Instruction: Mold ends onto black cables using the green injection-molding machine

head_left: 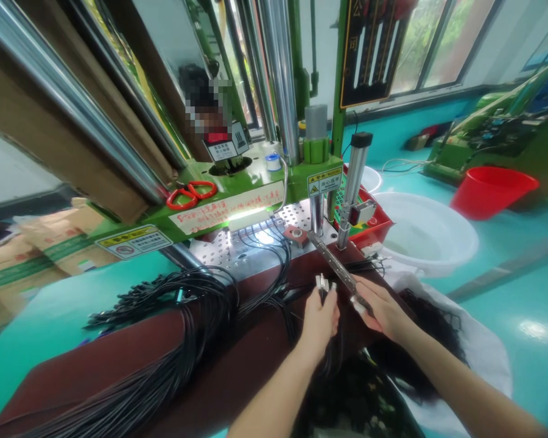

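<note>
My left hand [318,319] is closed around a few connectors with silvery metal ends [322,283], which stick up above the fingers. Black cables hang beneath that hand. Just to the right, my right hand [383,307] grips the near end of a long, narrow metal bar [332,260]. The bar slants away, its far end beside a brownish block with a round metal fitting [296,233] at the press bed. Something pale shows at my right fingertips, too small to name. Several black cables [278,267] run into the lit press [265,236].
Cable bundles [178,347] lie across the dark red table [132,340] at left. Red-handled scissors [192,193] rest on the green press plate [251,188]. An upright metal cylinder [355,182] stands behind the bar. At right are a white tub [456,228] and a red bucket [493,191].
</note>
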A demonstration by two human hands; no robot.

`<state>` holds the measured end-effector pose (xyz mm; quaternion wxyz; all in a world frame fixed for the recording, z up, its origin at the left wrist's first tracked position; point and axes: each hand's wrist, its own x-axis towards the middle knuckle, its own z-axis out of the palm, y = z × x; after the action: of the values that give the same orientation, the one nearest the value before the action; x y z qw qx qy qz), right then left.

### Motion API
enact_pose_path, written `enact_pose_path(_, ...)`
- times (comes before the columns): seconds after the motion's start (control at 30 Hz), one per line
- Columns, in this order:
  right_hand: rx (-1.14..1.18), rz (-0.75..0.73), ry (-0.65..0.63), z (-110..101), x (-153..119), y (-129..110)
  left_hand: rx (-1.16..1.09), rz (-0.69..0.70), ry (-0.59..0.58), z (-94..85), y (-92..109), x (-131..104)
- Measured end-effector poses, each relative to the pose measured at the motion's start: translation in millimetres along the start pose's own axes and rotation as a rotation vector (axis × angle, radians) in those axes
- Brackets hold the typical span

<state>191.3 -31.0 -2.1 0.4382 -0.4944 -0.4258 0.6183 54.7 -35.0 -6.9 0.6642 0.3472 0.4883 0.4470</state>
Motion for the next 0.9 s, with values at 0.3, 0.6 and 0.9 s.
enact_pose_path(0.3, -0.076, 0.005, -0.079, -3.1, -0.9, 0.3, 0.014, -0.083, -0.046, 0.0, 4.4, 1.9)
enact_pose_path(0.6, -0.156, -0.005, -0.07, -0.8, -3.0, -1.9, 0.002, -0.079, -0.03, -2.4, 2.7, 0.6)
enact_pose_path(0.9, -0.366, -0.207, -0.131, -4.9, -0.6, 10.2, 0.021, -0.046, -0.036, -4.6, -3.3, 1.8)
